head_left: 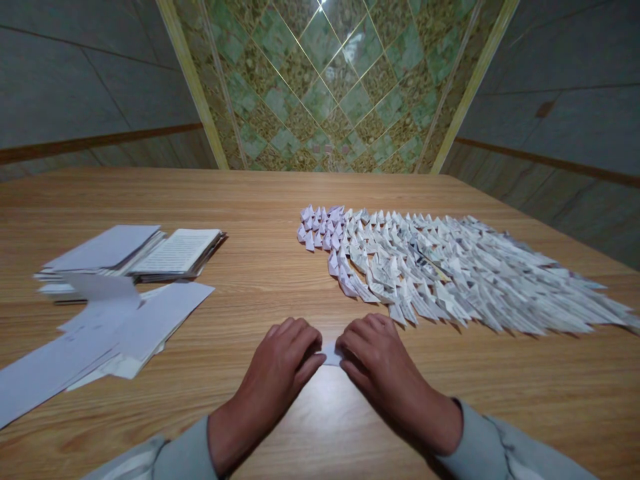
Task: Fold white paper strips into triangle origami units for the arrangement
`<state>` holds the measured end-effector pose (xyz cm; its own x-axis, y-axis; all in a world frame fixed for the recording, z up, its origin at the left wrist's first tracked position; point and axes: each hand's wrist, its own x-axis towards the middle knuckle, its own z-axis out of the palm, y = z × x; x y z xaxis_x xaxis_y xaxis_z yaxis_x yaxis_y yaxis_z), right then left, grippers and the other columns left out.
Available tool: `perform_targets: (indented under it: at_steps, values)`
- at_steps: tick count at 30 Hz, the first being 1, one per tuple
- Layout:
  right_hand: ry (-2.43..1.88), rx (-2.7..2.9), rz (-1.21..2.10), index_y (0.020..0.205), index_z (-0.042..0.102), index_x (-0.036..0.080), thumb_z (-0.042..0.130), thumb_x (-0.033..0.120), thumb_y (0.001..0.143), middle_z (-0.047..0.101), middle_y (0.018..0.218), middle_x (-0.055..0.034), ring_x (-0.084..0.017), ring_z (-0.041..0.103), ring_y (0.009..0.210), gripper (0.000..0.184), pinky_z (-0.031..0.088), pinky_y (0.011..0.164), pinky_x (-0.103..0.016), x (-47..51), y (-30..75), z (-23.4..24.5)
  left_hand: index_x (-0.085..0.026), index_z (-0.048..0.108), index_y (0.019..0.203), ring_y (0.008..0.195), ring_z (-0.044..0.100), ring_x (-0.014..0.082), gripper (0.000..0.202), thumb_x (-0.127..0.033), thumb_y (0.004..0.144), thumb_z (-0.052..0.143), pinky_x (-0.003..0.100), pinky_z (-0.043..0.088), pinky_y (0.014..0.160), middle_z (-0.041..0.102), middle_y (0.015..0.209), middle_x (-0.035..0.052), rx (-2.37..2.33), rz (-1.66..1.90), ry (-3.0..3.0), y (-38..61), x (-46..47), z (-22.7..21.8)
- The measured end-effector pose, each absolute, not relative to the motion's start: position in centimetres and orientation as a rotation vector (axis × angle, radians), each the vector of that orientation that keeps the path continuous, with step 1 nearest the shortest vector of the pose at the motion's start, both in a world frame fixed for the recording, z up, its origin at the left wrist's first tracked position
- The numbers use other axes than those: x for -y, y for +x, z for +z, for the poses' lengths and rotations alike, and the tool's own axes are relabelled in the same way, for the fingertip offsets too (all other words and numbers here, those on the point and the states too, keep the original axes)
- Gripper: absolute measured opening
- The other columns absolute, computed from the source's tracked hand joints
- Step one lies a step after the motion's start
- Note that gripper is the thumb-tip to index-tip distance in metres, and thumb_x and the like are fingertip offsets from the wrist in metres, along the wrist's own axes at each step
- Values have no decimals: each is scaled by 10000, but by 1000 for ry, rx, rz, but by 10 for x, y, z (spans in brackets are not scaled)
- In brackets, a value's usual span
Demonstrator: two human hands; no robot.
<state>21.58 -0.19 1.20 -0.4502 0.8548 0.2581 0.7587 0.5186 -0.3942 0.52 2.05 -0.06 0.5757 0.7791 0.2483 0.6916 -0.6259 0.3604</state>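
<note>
Held white paper [331,355] in grip of left hand [289,355] and right hand [376,355], over near middle of counter [260,267]. Possibly risked skewing it by uneven pull, or scattering folded papers [450,273] at right with stray knuckles.

Pale grey-green sleeves [480,433], creased, with dark-rimmed cuffs [187,445]

A small, plain white piece of paper [331,355] is at the near middle of the surface [260,267]. Its exposed part looks smooth; its left end is hidden by the left grip [321,352], its right by the right grip [340,353].
</note>
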Motion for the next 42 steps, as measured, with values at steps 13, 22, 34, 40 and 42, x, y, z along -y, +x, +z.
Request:
perform_targets:
  at_steps: [13, 22, 34, 40, 42]
  values:
    - [-1209, 2389, 265, 997, 707, 209, 665, 172, 958, 684, 953, -31, -212, 531, 926, 68, 344, 884, -387, 1, 213, 11, -180, 682, 948, 766, 580, 230, 126, -150, 983, 564, 351, 438, 679, 673, 843, 53, -982, 664, 2845, 3, -21, -3]
    - [-1149, 2301, 171, 872, 709, 196, 663, 228, 968, 664, 826, -23, -201, 524, 844, 111, 333, 829, -371, -2, 214, 6, -175, 690, 949, 786, 623, 210, 124, -199, 993, 576, 313, 492, 700, 689, 853, 58, -941, 785, 2603, 4, -21, -4]
    - [-1088, 2178, 367, 986, 738, 218, 613, 283, 1005, 671, 818, -24, -199, 537, 834, 142, 340, 788, -357, 3, 215, 15, -200, 751, 865, 661, 615, 174, 298, -346, 1027, 548, 266, 449, 595, 677, 702, 32, -938, 945, 2439, -1, -17, 6]
    - [-1022, 2219, 312, 899, 717, 193, 530, 315, 1044, 631, 762, -22, -194, 512, 799, 266, 327, 798, -360, 4, 212, 13, -195, 742, 807, 658, 620, 169, 253, -298, 995, 608, 262, 441, 599, 680, 704, 28, -953, 937, 2356, 3, -14, 4]
    - [-1030, 2190, 318, 890, 721, 190, 525, 329, 1047, 618, 743, -19, -189, 503, 784, 287, 321, 776, -350, 4, 212, 14, -204, 763, 842, 668, 639, 164, 194, -272, 975, 638, 255, 451, 610, 698, 725, 26, -962, 926, 2250, 2, -14, 6]
